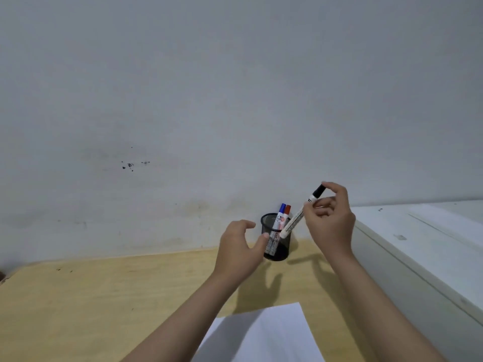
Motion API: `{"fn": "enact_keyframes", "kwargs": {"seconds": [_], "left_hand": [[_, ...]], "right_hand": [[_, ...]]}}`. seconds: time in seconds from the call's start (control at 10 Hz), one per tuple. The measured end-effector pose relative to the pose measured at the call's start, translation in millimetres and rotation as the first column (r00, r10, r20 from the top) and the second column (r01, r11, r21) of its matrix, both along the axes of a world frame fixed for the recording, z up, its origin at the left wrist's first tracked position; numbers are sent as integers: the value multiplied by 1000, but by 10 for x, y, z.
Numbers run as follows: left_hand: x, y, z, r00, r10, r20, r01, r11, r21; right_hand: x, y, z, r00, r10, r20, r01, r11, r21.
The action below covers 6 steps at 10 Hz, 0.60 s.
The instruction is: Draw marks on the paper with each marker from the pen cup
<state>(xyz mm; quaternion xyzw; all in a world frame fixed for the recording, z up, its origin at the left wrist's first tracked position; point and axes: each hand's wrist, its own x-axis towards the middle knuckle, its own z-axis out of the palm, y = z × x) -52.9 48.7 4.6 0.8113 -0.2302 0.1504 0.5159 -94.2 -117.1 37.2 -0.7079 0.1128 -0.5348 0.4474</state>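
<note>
A black mesh pen cup (281, 250) stands on the wooden desk near the wall. A blue-capped marker (281, 210) and a red-capped marker (287, 210) stand inside it. My right hand (330, 218) pinches a white marker with a black cap (298, 218), held tilted with its lower end at the cup's rim. Just left of the cup hovers my left hand (240, 246), fingers apart, thumb close to the mesh and holding nothing. A white sheet of paper (264, 335) lies on the desk close to me, partly under my forearms.
The light wooden desk (104, 296) meets a grey-white wall (183, 100) with a few dark specks. A white cabinet or ledge (418, 244) runs along the desk's right side, higher than the desktop.
</note>
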Motion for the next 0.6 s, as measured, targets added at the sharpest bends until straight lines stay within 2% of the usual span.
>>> {"fn": "enact_keyframes", "kwargs": {"seconds": [0.1, 0.3, 0.6], "left_hand": [[312, -339, -67, 1000, -14, -22, 16, 997, 80], [731, -757, -293, 999, -15, -29, 21, 976, 217], [797, -836, -420, 1000, 6, 2, -7, 994, 106]], "right_hand": [[363, -206, -96, 999, -20, -38, 20, 1000, -5], [788, -466, -292, 969, 18, -247, -31, 998, -47], [984, -531, -631, 863, 84, -498, -141, 987, -78]]}}
